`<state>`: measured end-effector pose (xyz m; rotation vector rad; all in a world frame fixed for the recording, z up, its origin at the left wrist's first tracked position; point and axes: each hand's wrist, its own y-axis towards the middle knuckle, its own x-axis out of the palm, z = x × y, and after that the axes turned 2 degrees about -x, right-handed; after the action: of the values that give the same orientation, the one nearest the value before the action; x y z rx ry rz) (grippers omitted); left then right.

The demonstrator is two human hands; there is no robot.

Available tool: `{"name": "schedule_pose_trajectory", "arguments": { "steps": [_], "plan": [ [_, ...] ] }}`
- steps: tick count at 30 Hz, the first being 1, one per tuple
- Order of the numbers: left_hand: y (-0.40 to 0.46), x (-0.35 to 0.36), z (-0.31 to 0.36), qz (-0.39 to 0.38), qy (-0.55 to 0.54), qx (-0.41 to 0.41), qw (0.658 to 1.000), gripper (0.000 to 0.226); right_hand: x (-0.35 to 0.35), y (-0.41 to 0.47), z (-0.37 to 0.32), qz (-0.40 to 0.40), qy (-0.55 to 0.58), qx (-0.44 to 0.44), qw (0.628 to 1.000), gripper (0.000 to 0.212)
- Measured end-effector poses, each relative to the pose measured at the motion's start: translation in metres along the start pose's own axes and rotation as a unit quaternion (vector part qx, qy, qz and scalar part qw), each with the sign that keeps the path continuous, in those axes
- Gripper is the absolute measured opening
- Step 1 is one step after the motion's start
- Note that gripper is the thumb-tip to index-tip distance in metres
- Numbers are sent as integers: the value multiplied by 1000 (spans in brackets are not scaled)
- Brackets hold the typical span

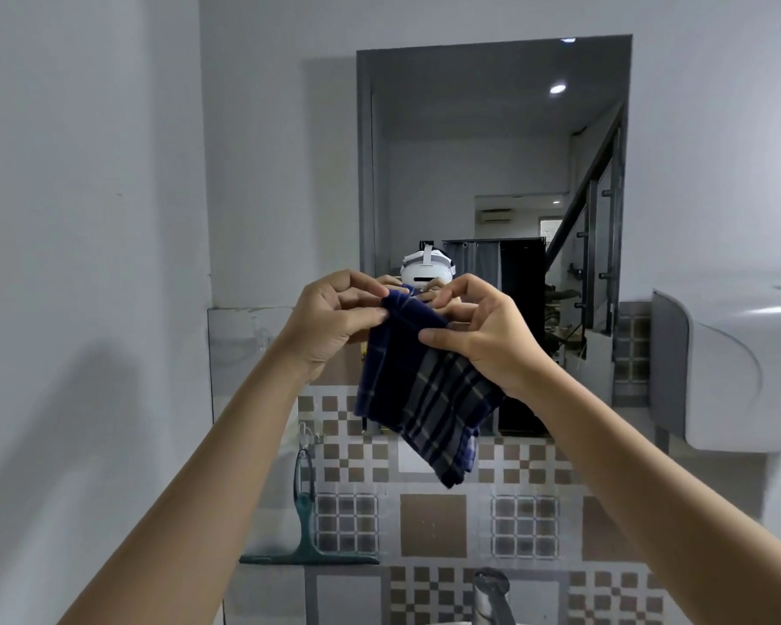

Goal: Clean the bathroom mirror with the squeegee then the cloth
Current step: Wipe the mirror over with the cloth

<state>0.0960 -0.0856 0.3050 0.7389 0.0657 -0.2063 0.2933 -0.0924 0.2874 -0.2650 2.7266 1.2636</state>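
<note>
The cloth (429,394) is pinched at its top edge by the left hand (334,322) and right hand (483,336) before the mirror (492,164), seemingly to fold it for wiping, while the squeegee (307,534) hangs below left, apparently finished with.

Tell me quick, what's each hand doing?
Left hand: closed, fingers pinching the top edge of the blue checked cloth.
Right hand: closed, fingers pinching the same cloth.
</note>
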Motion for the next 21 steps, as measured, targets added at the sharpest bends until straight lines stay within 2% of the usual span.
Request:
{"name": "schedule_pose_trajectory", "arguments": {
  "steps": [5, 8, 10, 12, 14, 16, 21],
  "plan": [
    [16, 25, 5, 49, 19, 15, 998, 21, -24, -10, 5, -49, -52, 10, 997, 18],
    [28, 43, 6, 57, 43, 23, 997, 22, -36, -20, 9, -91, 27, 10, 995, 32],
    [37, 51, 4, 60, 23, 4, 998, 26, -48, -20, 9, -90, 47, 4, 995, 48],
    [46, 60, 2, 59, -4, -18, 998, 30, -62, -16, 11, -75, 91, 21, 993, 51],
    [54, 70, 3, 59, -30, -27, 997, 26, -73, -12, 12, -62, 150, 43, 986, 38],
    [63, 79, 3, 61, -36, -19, 997, 22, -79, -10, 12, -41, 179, 60, 981, 34],
    [85, 87, 0, 35, 56, 30, 997, 18, -90, 7, 8, 79, 186, 116, 973, 32]
  ]
}}
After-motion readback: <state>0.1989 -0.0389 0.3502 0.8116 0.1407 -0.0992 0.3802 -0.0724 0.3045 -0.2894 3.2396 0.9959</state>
